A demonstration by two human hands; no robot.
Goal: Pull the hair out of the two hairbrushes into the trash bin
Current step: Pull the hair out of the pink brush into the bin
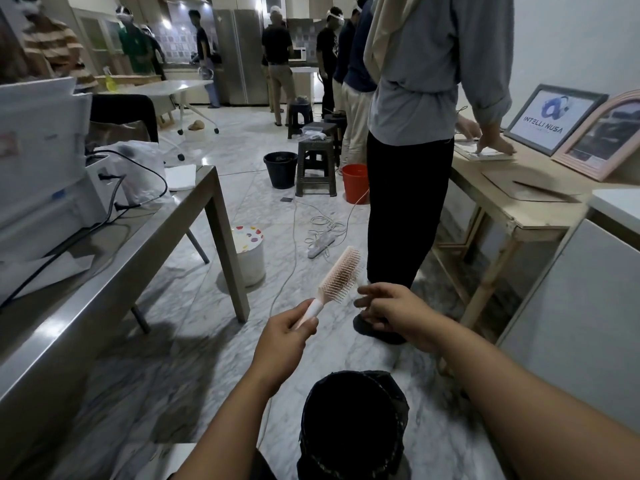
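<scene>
A steel-topped table (pixel 166 233) runs along the left and a wooden bench (pixel 519 209) along the right, with a person in a grey top (pixel 426 98) standing at the bench. Down on the marble floor between the forearms sits the black-lined trash bin (pixel 353 420). Above it the left hand (pixel 287 341) grips the handle of a pink hairbrush (pixel 337 278), bristles turned right, while the right hand (pixel 391 311) hovers just beside the bristles, fingers loosely curled; whether they pinch any hair I cannot tell.
</scene>
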